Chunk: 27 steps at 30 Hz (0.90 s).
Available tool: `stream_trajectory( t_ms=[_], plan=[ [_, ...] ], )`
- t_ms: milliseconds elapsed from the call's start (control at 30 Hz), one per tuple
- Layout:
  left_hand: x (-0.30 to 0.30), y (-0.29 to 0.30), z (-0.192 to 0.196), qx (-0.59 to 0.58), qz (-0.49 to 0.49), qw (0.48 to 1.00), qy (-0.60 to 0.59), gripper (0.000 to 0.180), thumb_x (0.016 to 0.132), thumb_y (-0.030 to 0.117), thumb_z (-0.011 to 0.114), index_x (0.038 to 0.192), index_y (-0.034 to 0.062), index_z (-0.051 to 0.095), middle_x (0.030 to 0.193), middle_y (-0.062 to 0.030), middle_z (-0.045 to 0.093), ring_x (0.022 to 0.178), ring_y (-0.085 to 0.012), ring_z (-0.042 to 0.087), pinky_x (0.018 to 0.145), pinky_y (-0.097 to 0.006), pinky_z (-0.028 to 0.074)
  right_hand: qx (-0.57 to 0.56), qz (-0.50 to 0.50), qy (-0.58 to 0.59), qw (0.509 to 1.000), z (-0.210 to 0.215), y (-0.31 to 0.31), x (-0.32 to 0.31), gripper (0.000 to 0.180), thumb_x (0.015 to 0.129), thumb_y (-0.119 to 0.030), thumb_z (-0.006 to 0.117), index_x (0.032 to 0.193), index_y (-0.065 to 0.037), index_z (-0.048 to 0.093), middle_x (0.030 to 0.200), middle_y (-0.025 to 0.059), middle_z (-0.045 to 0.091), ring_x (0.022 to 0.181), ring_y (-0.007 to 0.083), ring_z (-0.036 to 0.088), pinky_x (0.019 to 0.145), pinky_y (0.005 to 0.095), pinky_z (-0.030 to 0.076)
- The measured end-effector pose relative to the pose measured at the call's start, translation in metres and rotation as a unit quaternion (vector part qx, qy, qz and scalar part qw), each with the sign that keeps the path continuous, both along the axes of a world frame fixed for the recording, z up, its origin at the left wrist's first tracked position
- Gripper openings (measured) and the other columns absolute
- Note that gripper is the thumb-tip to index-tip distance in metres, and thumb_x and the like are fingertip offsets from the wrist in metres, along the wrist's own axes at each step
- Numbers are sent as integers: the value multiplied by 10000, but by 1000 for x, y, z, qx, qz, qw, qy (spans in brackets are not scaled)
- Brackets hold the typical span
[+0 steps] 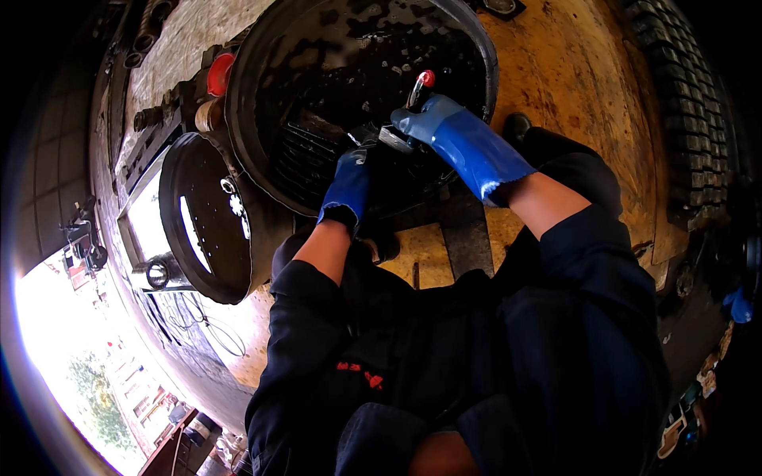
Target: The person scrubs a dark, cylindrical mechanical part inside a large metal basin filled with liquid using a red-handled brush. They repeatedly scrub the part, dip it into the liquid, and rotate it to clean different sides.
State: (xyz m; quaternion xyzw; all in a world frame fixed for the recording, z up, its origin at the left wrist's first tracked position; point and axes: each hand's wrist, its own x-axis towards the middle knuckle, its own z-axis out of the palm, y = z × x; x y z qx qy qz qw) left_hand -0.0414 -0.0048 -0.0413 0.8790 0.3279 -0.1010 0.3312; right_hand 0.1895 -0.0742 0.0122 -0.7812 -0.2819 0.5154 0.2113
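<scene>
Both my hands wear long blue gloves over a wide black basin (242, 135) of dark, oily liquid. My right hand (456, 135) is closed round what looks like a flat brush (394, 140), with a silvery metal band below the fingers and a red-tipped handle end sticking up above them. My left hand (349, 181) reaches down close beside it. Its fingers are dark and wet, closed near a small greyish metal part that I cannot make out. Left of that hand, a dark ribbed part (305, 155) lies partly in the liquid. The brush's bristles are hidden.
A second round, dark pan (168, 198) with shiny liquid stands at the left, by a metal cylinder (156, 274). A red round object (221, 74) sits near the basin's rim. Stained yellowish board (571, 71) and a large treaded tyre (686, 111) are at the right.
</scene>
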Motion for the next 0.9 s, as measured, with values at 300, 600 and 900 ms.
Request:
stream_trajectory(
  t_ms=[300,600,900],
  plan=[
    [17,-5,75,106,141,977,-122,466,929,-23,424,1383,20,521,1296,-262,585,1241,-372,554,1039,-384,453,77,-76,-140,984,-26,-8,38,411,871,-448,639,976,-61,729,849,138,723,812,259,700,796,362,544],
    [-4,18,40,113,30,986,-115,458,923,-60,421,1363,-5,538,1247,-268,616,1200,-373,585,994,-373,481,190,-25,-57,980,-9,11,15,446,894,-466,674,1055,-51,705,968,107,737,939,224,698,900,337,520],
    [-20,20,11,40,100,986,-130,430,933,-22,436,1339,18,572,1213,-238,643,1145,-363,619,979,-376,494,189,-101,61,975,-22,20,18,431,907,-466,667,1041,-60,725,947,90,739,920,179,688,866,294,516]
  ],
)
